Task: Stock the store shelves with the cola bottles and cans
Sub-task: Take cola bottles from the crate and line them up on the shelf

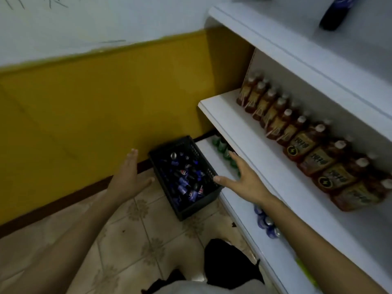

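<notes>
A black plastic crate (pixel 209 197) stands on the tiled floor beside the shelf unit, filled with several blue cola bottles and cans (pixel 186 181). My left hand (pixel 129 177) hovers to the crate's left, fingers straight, holding nothing. My right hand (pixel 241 177) reaches over the crate's right rim, fingers spread and empty, in front of the lowest shelf (pixel 239 206). Several blue cola cans (pixel 266 222) stand on that lowest shelf under my right forearm. A dark cola bottle (pixel 335 13) stands on the top shelf.
The middle white shelf (pixel 254 145) carries rows of brown drink bottles with white caps (pixel 297 132). Green bottles (pixel 222 146) sit at the far end of the lowest shelf. A yellow wall (pixel 95 107) runs behind the crate. My dark-clothed knee (pixel 229 262) is below.
</notes>
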